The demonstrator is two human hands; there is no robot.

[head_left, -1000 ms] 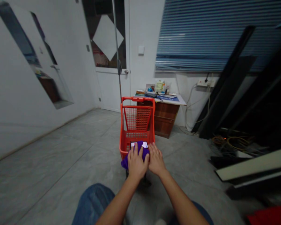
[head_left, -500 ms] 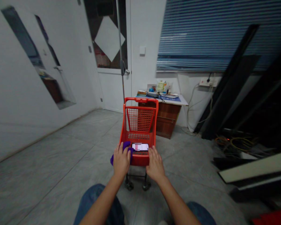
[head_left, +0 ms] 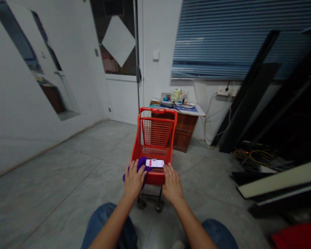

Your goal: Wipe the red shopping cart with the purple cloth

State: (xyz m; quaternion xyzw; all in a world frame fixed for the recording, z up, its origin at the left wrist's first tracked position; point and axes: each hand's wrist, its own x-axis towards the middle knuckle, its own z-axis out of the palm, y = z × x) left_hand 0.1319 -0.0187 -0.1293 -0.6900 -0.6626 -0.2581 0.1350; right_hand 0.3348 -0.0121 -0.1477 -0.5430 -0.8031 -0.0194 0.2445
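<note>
A small red toy shopping cart (head_left: 155,179) stands on wheels between my knees, its raised handle end pointing away from me. At the near left corner of its basket, my left hand (head_left: 133,178) grips the rim over a purple cloth (head_left: 142,162), which is bunched under and around the fingers. My right hand (head_left: 172,181) holds the near right corner, its fingers draped over the rim and their tips partly hidden. Between the hands, a phone (head_left: 154,163) with a lit screen lies across the near end of the basket.
A wooden cabinet (head_left: 184,129) with cluttered top stands behind the cart, near a white door (head_left: 121,97). A thin pole (head_left: 137,45) rises behind the cart's handle. Dark boards (head_left: 245,93), cables (head_left: 260,155) and a pale plank (head_left: 277,181) occupy the right. Grey floor surrounds the cart.
The cart's handle end has swung slightly right against the door and cabinet. The room has shifted a little left in view. Both hands keep their places on the cart.
</note>
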